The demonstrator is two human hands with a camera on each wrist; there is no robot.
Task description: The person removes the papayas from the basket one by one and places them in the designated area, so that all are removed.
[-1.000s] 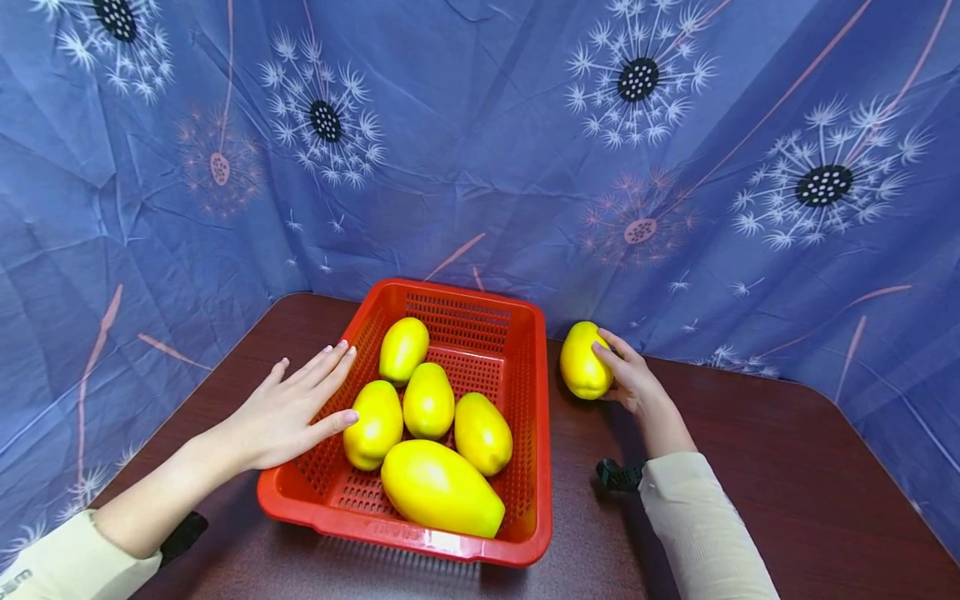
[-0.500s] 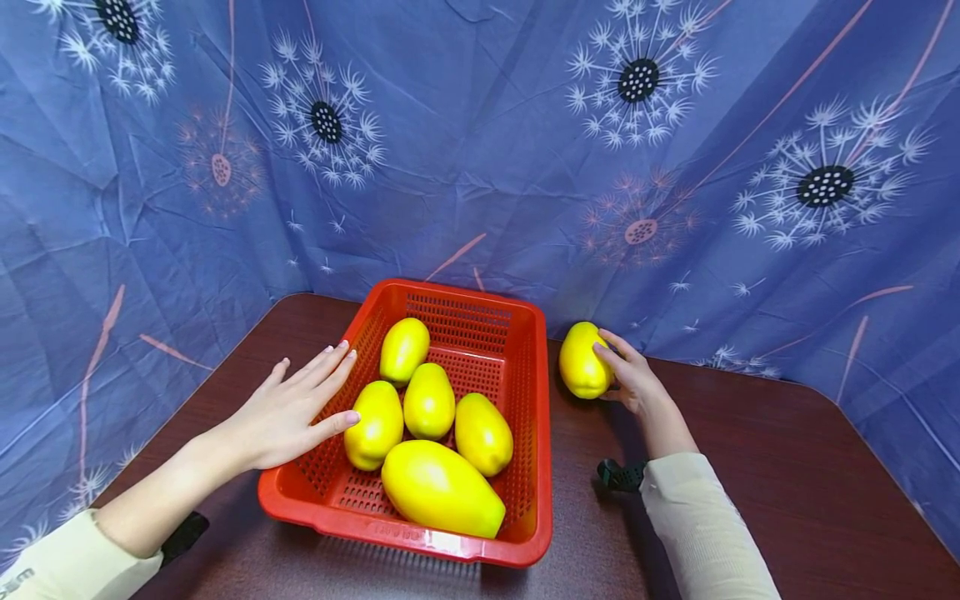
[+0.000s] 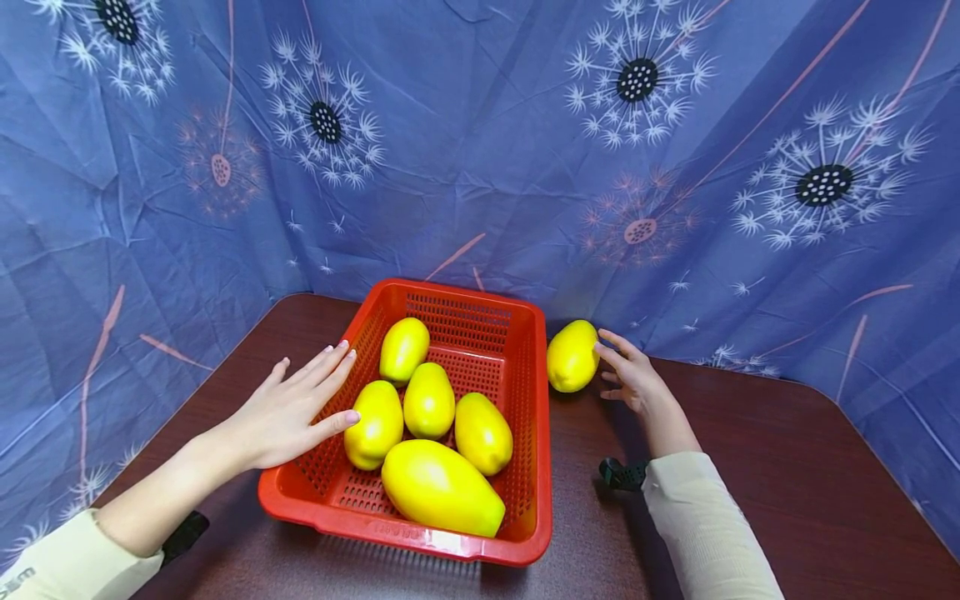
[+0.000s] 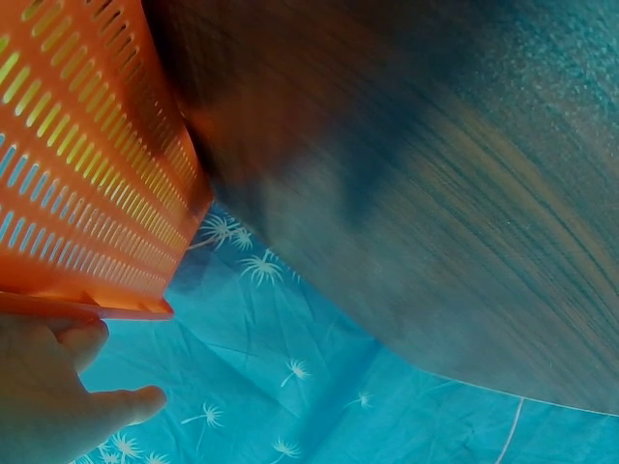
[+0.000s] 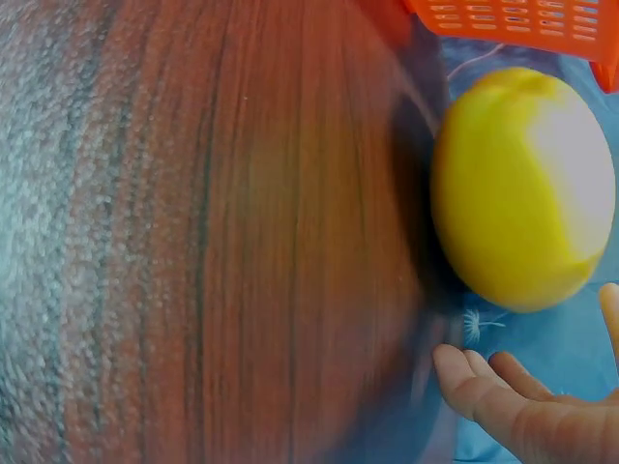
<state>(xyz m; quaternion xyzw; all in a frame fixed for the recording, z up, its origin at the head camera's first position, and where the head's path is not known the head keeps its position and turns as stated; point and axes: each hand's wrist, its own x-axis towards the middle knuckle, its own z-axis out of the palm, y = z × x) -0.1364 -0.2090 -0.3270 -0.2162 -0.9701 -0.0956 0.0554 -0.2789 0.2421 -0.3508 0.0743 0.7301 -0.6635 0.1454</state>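
My left hand (image 3: 296,412) lies with straight, spread fingers across the left rim of a red plastic basket (image 3: 546,450). Its thumb reaches over the nearest yellow papaya (image 3: 373,427) inside; whether it touches the fruit I cannot tell. In the left wrist view, the fingers (image 4: 121,406) show below the basket rim. Outside the basket, against its right side, one smooth yellow papaya (image 3: 573,357) stands on the table. My right hand (image 3: 633,375) is just right of it, fingers loosely spread. In the right wrist view, a gap separates the fingers (image 5: 484,391) from this papaya (image 5: 522,188).
Several more yellow papayas lie in the basket, the largest (image 3: 442,487) at the near end. The brown table (image 3: 787,467) has rounded far corners. A blue curtain with dandelion prints (image 3: 480,150) hangs behind and beside it.
The papaya outside the basket has shifted slightly left, up to the basket's side. My right hand has let go of it, its fingers now spread. My left hand stays where it was.
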